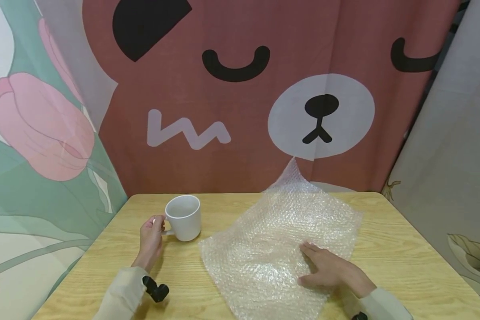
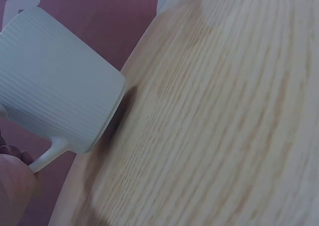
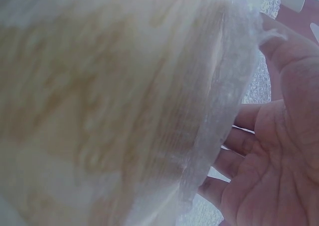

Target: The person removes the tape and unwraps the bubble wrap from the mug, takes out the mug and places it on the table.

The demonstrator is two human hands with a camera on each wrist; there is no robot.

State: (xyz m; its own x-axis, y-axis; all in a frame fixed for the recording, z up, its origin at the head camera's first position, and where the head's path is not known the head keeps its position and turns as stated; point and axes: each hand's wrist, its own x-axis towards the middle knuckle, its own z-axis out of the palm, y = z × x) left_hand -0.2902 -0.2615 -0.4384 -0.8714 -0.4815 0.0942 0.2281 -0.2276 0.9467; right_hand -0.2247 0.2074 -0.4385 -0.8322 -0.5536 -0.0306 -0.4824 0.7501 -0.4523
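Still risky: left hand [image 1: 151, 238] pinching mug [image 1: 183, 217] handle near counter [image 1: 400, 253] edge, right hand [image 1: 330, 268] spread flat on slippery bubble wrap [image 1: 280, 240]

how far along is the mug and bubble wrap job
Early. Done: the bubble wrap sheet is spread on the wooden table, one far corner sticking up. In hand: the right hand lies flat on the sheet while the left hand pinches the white mug handle. Left: the mug stands beside the sheet, unwrapped.
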